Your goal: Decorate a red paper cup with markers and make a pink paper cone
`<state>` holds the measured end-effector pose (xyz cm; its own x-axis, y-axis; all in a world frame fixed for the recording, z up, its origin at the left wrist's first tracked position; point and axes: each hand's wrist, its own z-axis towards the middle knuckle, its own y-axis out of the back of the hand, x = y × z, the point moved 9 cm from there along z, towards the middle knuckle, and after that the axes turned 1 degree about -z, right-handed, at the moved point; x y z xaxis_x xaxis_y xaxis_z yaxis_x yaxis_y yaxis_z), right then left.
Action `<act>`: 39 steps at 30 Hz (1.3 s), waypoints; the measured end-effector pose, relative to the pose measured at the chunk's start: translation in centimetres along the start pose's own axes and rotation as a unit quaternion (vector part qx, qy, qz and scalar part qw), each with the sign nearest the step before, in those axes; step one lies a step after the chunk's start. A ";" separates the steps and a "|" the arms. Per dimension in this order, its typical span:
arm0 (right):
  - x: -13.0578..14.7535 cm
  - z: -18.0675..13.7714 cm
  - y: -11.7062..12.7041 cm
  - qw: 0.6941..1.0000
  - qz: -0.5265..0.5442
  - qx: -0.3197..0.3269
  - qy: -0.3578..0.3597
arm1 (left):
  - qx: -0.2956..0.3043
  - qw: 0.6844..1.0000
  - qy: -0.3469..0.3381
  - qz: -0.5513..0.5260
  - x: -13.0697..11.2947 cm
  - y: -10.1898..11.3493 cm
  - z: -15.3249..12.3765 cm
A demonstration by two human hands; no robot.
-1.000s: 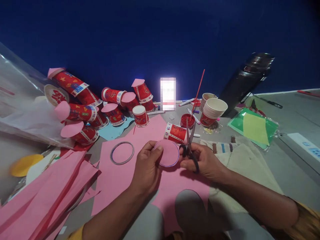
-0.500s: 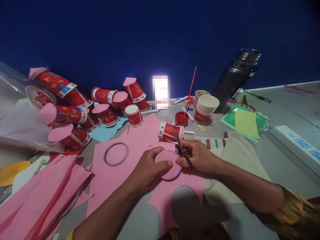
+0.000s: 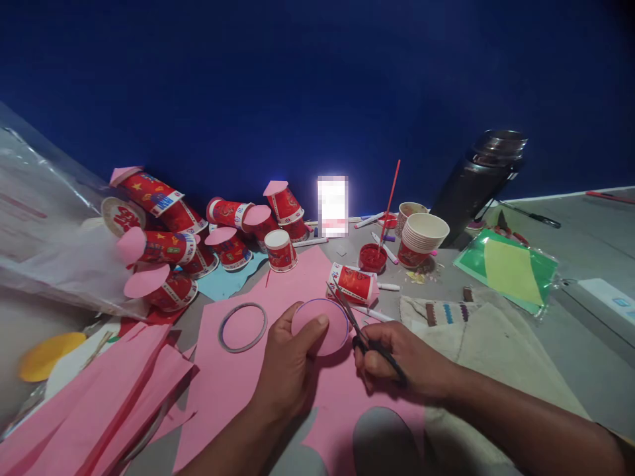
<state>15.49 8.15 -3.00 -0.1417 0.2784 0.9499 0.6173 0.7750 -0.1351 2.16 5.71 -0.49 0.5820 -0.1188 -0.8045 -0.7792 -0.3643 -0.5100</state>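
Observation:
My left hand pinches a pink paper circle with a purple line along its edge, the thumb lying on top of it. In my right hand is a pair of black-handled scissors, its blades parted slightly and pointing up and left beside the circle's right edge. Under both hands lies a large pink paper sheet with round cut-outs at its near side. A grey ring rests on the sheet, left of my left hand. Just beyond the scissors, a red paper cup lies on its side.
Red paper cups with pink paper tops crowd the back left. Behind my right hand are a red paint pot with a brush, stacked cups and a black flask. A cloth bag and a power strip lie right.
My right hand has drawn back right and down from the circle, and the scissors have tilted further left. The circle has shifted slightly left in my left hand. The camera view has moved too.

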 end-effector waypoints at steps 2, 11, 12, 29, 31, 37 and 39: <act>-0.3 0.0 -0.2 1.000 -0.004 0.005 -0.004 | -0.014 1.000 -0.006 -0.002 0.0 0.5 0.1; -1.1 0.2 0.1 1.000 0.001 -0.003 -0.029 | -0.016 0.999 -0.007 0.039 -0.3 0.7 0.1; -1.1 0.1 0.1 1.000 0.000 -0.005 -0.030 | -0.016 0.999 -0.008 0.041 -0.3 0.7 0.1; -1.7 0.2 0.5 0.999 0.001 -0.020 -0.047 | -0.026 0.998 -0.001 0.052 -0.5 0.6 0.0; -1.7 0.2 0.5 0.999 0.000 -0.020 -0.047 | -0.025 0.998 0.001 0.058 -0.4 0.6 0.0; -1.7 0.1 0.7 0.998 -0.007 -0.026 -0.052 | -0.030 0.998 0.003 0.062 -0.7 0.4 -0.1; -1.7 0.2 0.7 0.998 -0.008 -0.026 -0.051 | -0.033 0.997 0.004 0.066 -0.8 0.4 -0.2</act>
<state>16.00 8.32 -4.74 -0.2295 0.3244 0.9176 0.6538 0.7498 -0.1015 1.42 5.51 0.02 0.4775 -0.1760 -0.8608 -0.8323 -0.4046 -0.3789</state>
